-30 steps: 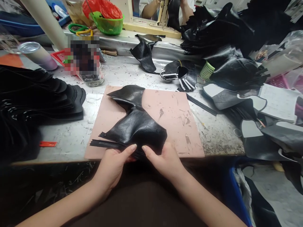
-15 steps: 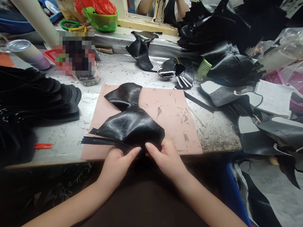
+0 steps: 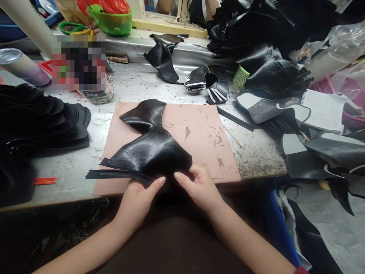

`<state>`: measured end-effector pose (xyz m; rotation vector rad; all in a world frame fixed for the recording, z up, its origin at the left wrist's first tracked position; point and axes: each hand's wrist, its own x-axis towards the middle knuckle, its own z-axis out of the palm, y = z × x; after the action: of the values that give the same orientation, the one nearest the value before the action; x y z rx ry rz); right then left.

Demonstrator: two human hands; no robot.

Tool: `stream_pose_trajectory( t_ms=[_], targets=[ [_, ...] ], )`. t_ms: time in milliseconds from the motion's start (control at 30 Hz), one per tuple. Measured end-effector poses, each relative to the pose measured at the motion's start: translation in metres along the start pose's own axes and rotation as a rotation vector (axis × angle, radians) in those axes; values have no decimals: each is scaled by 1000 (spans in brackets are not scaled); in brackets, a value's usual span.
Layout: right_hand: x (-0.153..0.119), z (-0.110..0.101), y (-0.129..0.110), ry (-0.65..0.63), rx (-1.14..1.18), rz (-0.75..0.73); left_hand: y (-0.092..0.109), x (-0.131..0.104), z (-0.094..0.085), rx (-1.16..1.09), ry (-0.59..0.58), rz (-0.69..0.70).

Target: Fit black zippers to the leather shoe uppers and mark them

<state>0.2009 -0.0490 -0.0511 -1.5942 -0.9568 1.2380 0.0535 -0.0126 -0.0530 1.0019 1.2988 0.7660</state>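
A black leather piece (image 3: 151, 148) with a zipper (image 3: 125, 169) along its near edge lies partly on a pink board (image 3: 199, 133). Its far section folds over toward the upper left, and the loose zipper tapes stick out to the left. My left hand (image 3: 139, 196) is closed on the near edge by the zipper, thumb on top and fingers hidden beneath. At the right end of that edge, my right hand (image 3: 201, 188) pinches the same piece, its thumb pointing left. A small gap separates the two thumbs, over dark material at the bench edge.
Stacked black pieces (image 3: 48, 121) stand on the left, near a red strip (image 3: 45, 181). Behind the board lie a tied bundle (image 3: 209, 80) and a green perforated cup (image 3: 241, 77). Grey-backed pieces (image 3: 302, 160) and a notebook (image 3: 323, 108) occupy the right, above a blue bin (image 3: 278, 224).
The view has shifted slightly, so the bench appears further left. My thumbs are a little further apart, and the zipper ends reach further left. Both hands still hold the leather piece.
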Motion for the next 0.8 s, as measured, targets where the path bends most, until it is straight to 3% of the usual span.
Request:
stream_pose_trajectory(
  t_ms=[100, 200, 467, 633, 733, 800],
  targets=[
    [-1, -2, 0, 1, -1, 23, -1, 0, 0, 76, -89, -17],
    [-1, -3, -1, -7, -19, 15, -4, 0, 1, 107, -76, -4],
    [-3, 2, -2, 17, -47, -90, -7, -3, 5, -96, -143, -27],
    [-2, -3, -3, 26, -128, -183, -7, -2, 4, -33, -113, -34],
    [-1, -9, -5, 99, -187, -161, -7, -1, 4, 40, -77, -16],
    [0, -11, -7, 75, -187, -106, -6, -1, 5, 70, -48, -3]
  ],
)
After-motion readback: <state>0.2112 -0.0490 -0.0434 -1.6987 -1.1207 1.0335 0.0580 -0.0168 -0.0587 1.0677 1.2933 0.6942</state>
